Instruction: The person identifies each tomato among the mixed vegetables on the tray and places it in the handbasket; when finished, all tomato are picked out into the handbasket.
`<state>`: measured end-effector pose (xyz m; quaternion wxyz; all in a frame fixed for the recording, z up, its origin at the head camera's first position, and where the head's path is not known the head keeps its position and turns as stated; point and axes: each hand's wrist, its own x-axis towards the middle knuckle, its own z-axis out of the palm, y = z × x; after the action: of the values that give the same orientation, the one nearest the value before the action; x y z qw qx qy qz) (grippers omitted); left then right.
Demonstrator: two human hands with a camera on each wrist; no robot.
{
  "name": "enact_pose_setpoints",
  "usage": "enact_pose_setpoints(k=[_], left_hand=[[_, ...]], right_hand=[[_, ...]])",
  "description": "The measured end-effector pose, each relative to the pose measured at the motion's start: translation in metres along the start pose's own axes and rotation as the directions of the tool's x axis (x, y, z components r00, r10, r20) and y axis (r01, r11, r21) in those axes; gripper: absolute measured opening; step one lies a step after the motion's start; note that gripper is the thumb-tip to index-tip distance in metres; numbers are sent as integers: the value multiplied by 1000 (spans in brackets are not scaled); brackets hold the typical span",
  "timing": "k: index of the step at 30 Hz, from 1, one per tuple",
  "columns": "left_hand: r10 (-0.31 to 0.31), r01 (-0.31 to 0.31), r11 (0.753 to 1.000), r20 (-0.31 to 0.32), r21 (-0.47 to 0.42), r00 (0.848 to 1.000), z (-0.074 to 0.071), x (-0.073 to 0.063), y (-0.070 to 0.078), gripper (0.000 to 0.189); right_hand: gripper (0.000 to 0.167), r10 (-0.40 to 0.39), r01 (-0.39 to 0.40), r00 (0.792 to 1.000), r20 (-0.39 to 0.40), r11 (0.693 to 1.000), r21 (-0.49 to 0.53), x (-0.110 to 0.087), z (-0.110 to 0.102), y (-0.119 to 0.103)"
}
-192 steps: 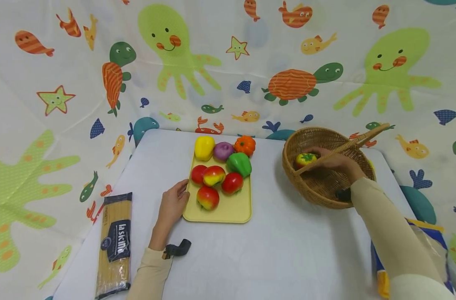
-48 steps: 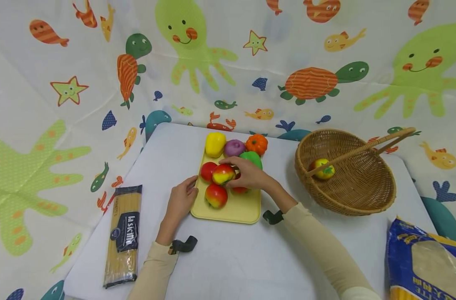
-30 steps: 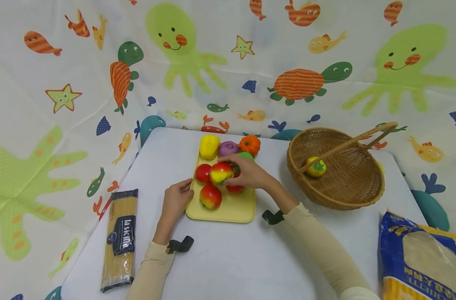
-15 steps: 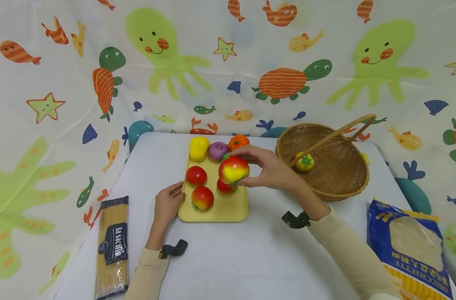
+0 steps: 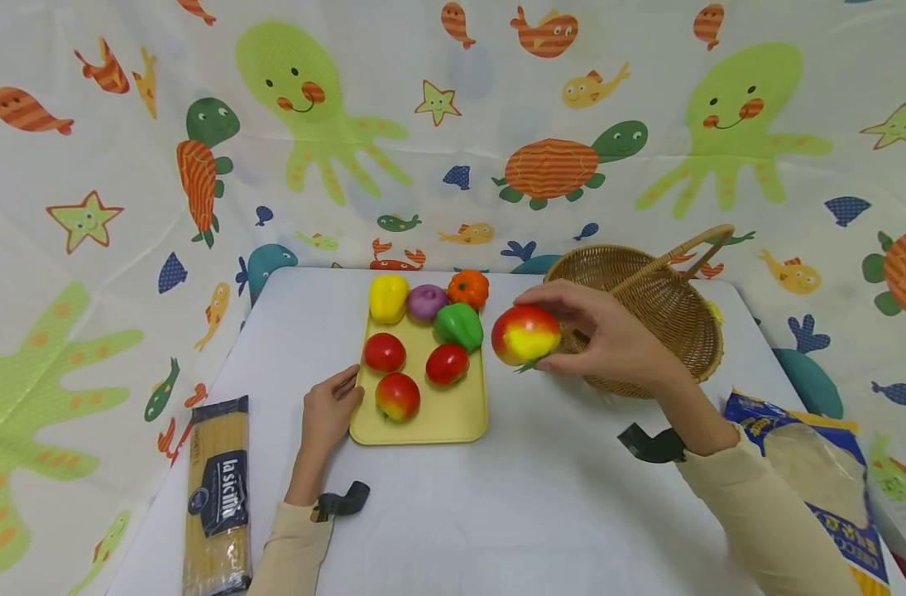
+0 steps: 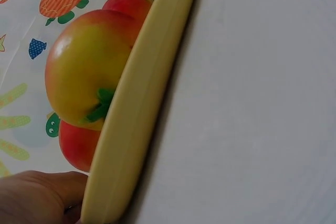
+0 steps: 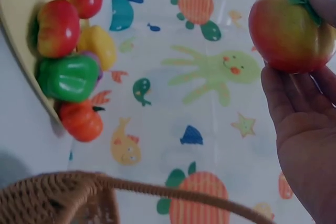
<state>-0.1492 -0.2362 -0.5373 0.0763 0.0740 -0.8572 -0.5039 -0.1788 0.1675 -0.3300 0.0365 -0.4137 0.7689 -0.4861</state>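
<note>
In the head view my right hand (image 5: 601, 335) grips a red-and-yellow toy tomato (image 5: 525, 335) between fingers and thumb, in the air right of the yellow tray (image 5: 453, 426). The right wrist view shows this tomato (image 7: 291, 30) with its green leafy top under the thumb. My left hand (image 5: 329, 410) holds the tray's left edge with fingers and thumb. On the tray lie three red tomatoes, one of them (image 5: 398, 396) nearest the front, with a green pepper (image 5: 458, 326), a purple onion (image 5: 427, 303), a yellow pepper (image 5: 389, 299) and an orange pumpkin (image 5: 468, 289) behind.
A wicker basket (image 5: 676, 331) with a raised handle stands at the back right, partly behind my right hand. A spaghetti pack (image 5: 218, 497) lies at the left, and a blue pasta bag (image 5: 817, 472) at the right. A patterned cloth (image 5: 453, 132) hangs behind the table.
My right hand, earlier in the basket, has gone to the tray, lifted the red-and-yellow tomato off the others and carried it right. My left hand has stayed at the tray's edge.
</note>
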Motion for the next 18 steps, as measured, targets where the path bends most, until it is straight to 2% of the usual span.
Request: enact_pose_setpoints(k=[11, 18], left_hand=[[-10, 10, 1000, -3, 9, 1000, 1, 1, -1, 41], [-19, 19, 1000, 2, 17, 1000, 2, 4, -1, 42]], right_hand=[[76, -33, 27, 998, -50, 992, -124, -34, -39, 3], [77, 17, -20, 999, -37, 996, -92, -62, -66, 12]])
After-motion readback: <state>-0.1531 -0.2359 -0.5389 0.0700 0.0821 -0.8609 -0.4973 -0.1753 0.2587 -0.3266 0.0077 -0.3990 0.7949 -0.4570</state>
